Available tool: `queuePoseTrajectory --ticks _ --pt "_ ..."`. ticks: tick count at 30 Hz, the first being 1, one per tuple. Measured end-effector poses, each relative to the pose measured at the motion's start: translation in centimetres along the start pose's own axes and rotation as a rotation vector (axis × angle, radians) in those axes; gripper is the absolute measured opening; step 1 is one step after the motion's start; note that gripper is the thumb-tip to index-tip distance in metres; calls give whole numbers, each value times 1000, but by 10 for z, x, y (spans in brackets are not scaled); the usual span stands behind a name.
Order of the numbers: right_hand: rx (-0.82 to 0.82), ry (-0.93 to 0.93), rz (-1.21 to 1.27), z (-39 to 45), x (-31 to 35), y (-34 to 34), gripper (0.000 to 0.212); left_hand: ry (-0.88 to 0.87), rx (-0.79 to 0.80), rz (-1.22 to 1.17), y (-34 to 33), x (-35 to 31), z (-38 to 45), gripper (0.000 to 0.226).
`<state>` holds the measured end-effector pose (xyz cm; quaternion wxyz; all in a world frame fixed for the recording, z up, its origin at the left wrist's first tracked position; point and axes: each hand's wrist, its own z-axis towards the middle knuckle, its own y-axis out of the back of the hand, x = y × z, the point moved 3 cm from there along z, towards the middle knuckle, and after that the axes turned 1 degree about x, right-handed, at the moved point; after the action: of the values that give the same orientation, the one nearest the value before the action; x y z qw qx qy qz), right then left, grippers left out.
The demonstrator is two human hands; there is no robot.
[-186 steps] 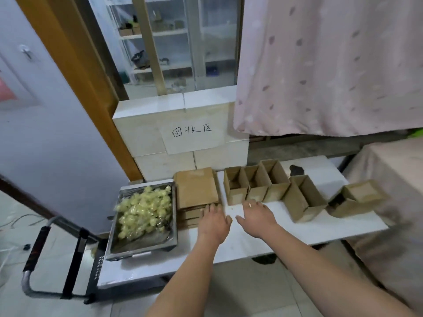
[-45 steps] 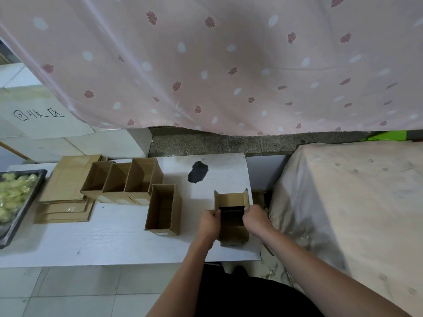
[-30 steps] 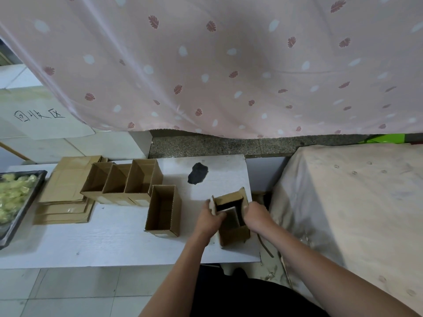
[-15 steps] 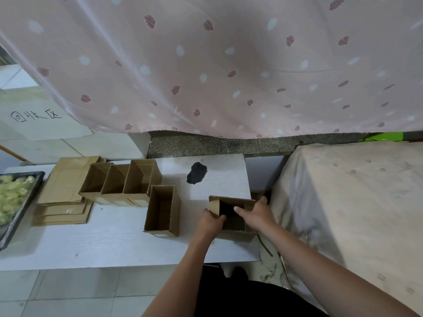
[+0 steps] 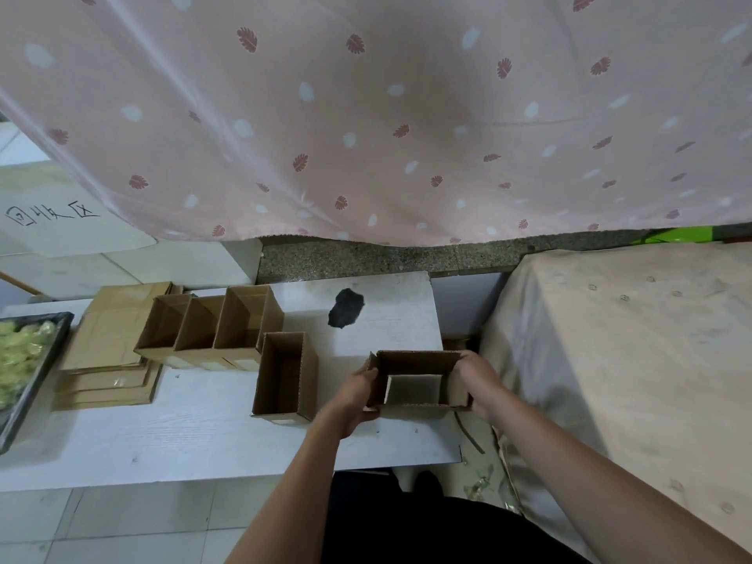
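The open cardboard box (image 5: 419, 362) stands at the right end of the desk (image 5: 195, 433), near its front edge; the left hand (image 5: 356, 394) holds its left wall and the right hand (image 5: 478, 382) its right wall, the fingers of both curled around the cardboard. Toward the middle of the desk stands a single open box (image 5: 285, 376), and at the desk's back a row of three open boxes (image 5: 211, 331) and a dark stain (image 5: 346, 313). On the desk's left part lie flat cardboard sheets (image 5: 110, 343), at its left end a black tray (image 5: 40, 360).

Single head-worn wide-angle view, looking forward and down, close over white table (image 5: 203, 433) edge and curtain (image 5: 366, 116)
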<state>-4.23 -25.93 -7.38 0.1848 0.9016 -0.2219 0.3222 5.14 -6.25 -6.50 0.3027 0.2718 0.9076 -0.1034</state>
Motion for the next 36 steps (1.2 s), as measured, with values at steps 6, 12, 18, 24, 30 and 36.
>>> queuePoseTrajectory --ticks 6,12,18,24,30,36 --pt "100 -107 392 -3 -2 -2 26 -61 34 42 5 -5 -6 44" --pt "103 -124 513 2 13 8 34 -126 -100 89 8 -6 -8 38" --pt "137 -197 154 8 6 17 26 -246 -67 313 3 -7 -2 36" --pt "283 -182 147 9 13 14 34 -105 -65 238 -2 -6 1 69" --pt "320 -79 -141 19 9 2 55 27 45 -177 5 -8 10 47" --pt "135 -114 -147 43 1 7 75 5 -7 -222 32 -7 22 43"
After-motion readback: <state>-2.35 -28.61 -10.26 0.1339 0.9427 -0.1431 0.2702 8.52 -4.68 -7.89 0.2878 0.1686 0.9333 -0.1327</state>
